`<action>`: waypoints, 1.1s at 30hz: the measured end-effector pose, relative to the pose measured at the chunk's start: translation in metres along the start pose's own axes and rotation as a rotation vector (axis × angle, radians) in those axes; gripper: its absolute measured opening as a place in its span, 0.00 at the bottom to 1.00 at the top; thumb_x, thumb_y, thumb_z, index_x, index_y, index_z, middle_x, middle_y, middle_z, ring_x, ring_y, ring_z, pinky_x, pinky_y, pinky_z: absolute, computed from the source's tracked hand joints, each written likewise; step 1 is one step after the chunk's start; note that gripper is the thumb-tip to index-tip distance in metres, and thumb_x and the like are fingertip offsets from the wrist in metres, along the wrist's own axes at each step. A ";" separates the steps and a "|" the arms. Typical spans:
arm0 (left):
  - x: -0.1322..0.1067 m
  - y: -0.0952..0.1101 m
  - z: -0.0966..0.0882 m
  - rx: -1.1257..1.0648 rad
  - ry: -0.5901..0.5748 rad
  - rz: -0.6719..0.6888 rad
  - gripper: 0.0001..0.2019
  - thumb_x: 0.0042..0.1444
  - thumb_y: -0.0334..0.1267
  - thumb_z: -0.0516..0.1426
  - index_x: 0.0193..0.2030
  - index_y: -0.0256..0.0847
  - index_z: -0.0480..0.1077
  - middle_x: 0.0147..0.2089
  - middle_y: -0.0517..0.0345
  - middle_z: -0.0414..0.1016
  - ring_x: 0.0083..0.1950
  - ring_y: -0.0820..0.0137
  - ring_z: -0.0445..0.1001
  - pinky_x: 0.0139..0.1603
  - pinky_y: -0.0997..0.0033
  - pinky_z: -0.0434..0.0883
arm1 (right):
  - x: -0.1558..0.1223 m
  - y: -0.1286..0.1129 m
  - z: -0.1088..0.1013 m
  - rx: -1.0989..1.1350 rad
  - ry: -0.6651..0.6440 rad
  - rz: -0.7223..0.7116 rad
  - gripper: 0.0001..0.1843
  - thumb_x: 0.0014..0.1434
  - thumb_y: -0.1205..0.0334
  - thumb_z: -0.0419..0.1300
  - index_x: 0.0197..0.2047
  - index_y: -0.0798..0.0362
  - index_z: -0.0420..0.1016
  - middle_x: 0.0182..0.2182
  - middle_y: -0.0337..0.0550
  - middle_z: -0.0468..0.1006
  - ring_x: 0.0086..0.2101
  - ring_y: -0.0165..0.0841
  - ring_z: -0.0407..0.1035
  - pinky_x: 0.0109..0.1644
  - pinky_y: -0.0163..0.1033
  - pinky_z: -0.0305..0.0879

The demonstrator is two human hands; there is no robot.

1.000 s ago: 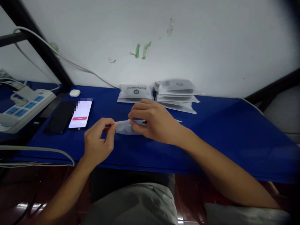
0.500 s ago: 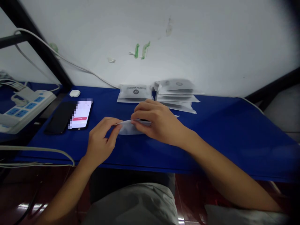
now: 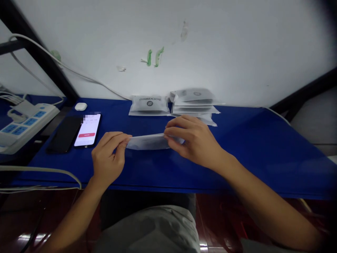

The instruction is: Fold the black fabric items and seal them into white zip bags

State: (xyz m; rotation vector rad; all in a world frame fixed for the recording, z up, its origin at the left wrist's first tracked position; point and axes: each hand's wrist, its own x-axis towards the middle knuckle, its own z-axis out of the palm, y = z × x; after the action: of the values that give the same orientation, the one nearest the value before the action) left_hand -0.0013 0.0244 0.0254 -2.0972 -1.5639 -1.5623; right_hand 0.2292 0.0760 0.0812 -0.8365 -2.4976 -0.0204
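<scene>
Illumination: dim, cool, diffuse; overall blue-grey cast. The white wall (image 3: 237,52) is the brightest surface, evenly lit, without hot spots. The lit phone screen (image 3: 87,130) is a small bright source; part of its upper area is pixelated. Shadows: soft, faint patches beneath the left hand (image 3: 107,158) and right hand (image 3: 195,142) on the blue table (image 3: 263,151). Glare: small bright reflections on the glossy floor (image 3: 202,246) at the bottom edge. Distortion: wide-angle bowing of straight lines towards the sides; dark vignetting in the right corners. Sharpness: soft throughout; the stack of packets (image 3: 195,105) and the translucent pouch (image 3: 147,142) show slight blur
</scene>
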 end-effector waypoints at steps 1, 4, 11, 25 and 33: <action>0.000 -0.001 0.000 -0.001 0.008 -0.003 0.07 0.59 0.31 0.56 0.38 0.44 0.75 0.36 0.59 0.77 0.38 0.70 0.74 0.42 0.67 0.71 | -0.003 0.003 -0.001 -0.012 0.010 0.013 0.09 0.60 0.66 0.53 0.34 0.52 0.75 0.36 0.45 0.77 0.34 0.35 0.66 0.39 0.42 0.61; 0.002 -0.005 0.001 0.008 0.024 -0.009 0.07 0.59 0.31 0.56 0.38 0.44 0.75 0.36 0.58 0.77 0.39 0.69 0.75 0.43 0.66 0.71 | -0.013 0.014 -0.003 -0.045 0.044 0.057 0.09 0.60 0.66 0.53 0.33 0.52 0.75 0.35 0.45 0.78 0.35 0.36 0.67 0.39 0.43 0.62; 0.004 -0.012 0.003 0.044 0.047 -0.053 0.07 0.59 0.33 0.55 0.37 0.45 0.76 0.36 0.58 0.78 0.39 0.68 0.75 0.44 0.65 0.72 | -0.034 0.031 -0.004 -0.188 0.125 0.107 0.09 0.61 0.63 0.54 0.33 0.52 0.75 0.35 0.46 0.78 0.35 0.38 0.68 0.37 0.45 0.63; -0.037 -0.019 -0.020 0.207 -0.307 0.104 0.10 0.60 0.31 0.53 0.44 0.44 0.73 0.46 0.51 0.74 0.47 0.63 0.73 0.47 0.59 0.71 | -0.077 0.000 0.010 -0.239 -0.032 0.046 0.07 0.60 0.67 0.56 0.35 0.53 0.76 0.36 0.48 0.79 0.38 0.40 0.71 0.39 0.45 0.65; -0.044 -0.017 -0.020 0.233 -0.595 -0.214 0.24 0.61 0.50 0.51 0.62 0.42 0.60 0.56 0.47 0.70 0.56 0.57 0.69 0.53 0.53 0.70 | -0.083 0.003 0.035 0.007 -0.001 0.502 0.15 0.62 0.56 0.55 0.45 0.56 0.75 0.36 0.48 0.79 0.35 0.39 0.73 0.36 0.43 0.68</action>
State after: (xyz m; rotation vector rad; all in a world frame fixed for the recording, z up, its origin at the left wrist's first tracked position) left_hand -0.0253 -0.0082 -0.0062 -2.4481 -2.0817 -0.7585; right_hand 0.2718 0.0378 0.0119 -1.4328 -2.2182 0.1602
